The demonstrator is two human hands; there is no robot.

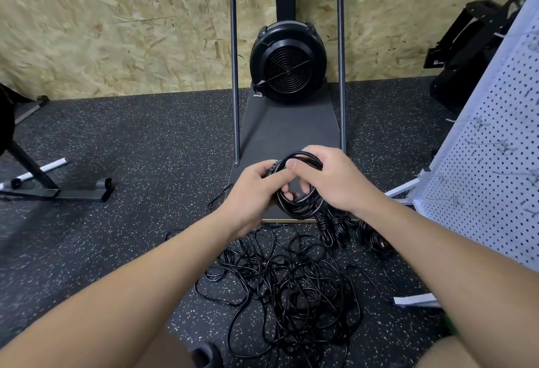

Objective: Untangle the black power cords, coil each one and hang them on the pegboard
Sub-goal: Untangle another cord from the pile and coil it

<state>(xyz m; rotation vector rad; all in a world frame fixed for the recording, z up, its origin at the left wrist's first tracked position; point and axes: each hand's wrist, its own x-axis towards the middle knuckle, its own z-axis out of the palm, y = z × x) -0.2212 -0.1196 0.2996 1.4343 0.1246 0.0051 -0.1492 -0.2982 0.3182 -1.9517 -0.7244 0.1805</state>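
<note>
Both hands, left [252,185] and right [329,176], grip the coiled cord [300,201] above the floor tangle [291,280]; keep loops pinched, wrap the tail tight, then hang on pegboard [490,169].

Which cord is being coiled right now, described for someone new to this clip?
Start at the round black fan by the wooden wall, then follow its dark base plate toward the camera. The coil is held above the plate's near edge by the left hand and right hand. Unlike the loose tangle on the floor, it is a tidy ring.
</note>
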